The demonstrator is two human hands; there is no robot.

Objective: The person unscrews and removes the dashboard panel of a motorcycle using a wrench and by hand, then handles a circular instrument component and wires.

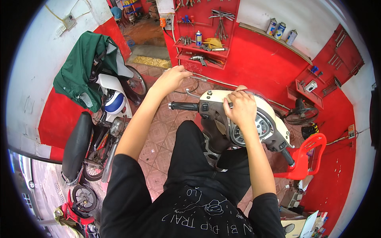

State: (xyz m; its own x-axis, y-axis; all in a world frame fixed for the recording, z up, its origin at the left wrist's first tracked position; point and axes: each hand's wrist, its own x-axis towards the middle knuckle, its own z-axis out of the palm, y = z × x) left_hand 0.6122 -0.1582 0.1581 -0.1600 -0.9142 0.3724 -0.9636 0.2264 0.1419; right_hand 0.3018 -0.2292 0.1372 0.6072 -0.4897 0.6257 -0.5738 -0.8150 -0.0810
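A scooter with a cream front cover [275, 115] and dark inner handlebar cover [216, 113] stands before my knees. My right hand [243, 107] is closed over the upper edge of the handlebar cover, its fingers bent and partly hiding the round speedometer [262, 126]. Up and to the left, clear of the scooter, my left hand [173, 78] has its fingers curled together. A slim greyish thing [198, 78] shows by those fingertips; whether they hold it cannot be made out. The left handgrip [184, 106] and its silver brake lever [193, 93] lie below that hand.
Behind the scooter, a red tool board [206, 23] carries wrenches, a spray can [199, 38] and an air gun [198, 59]. A red plastic chair [305, 160] and a black fan [301, 113] stand right. Leftward are a green-draped motorbike [81, 67] and a black-seated motorbike [77, 146].
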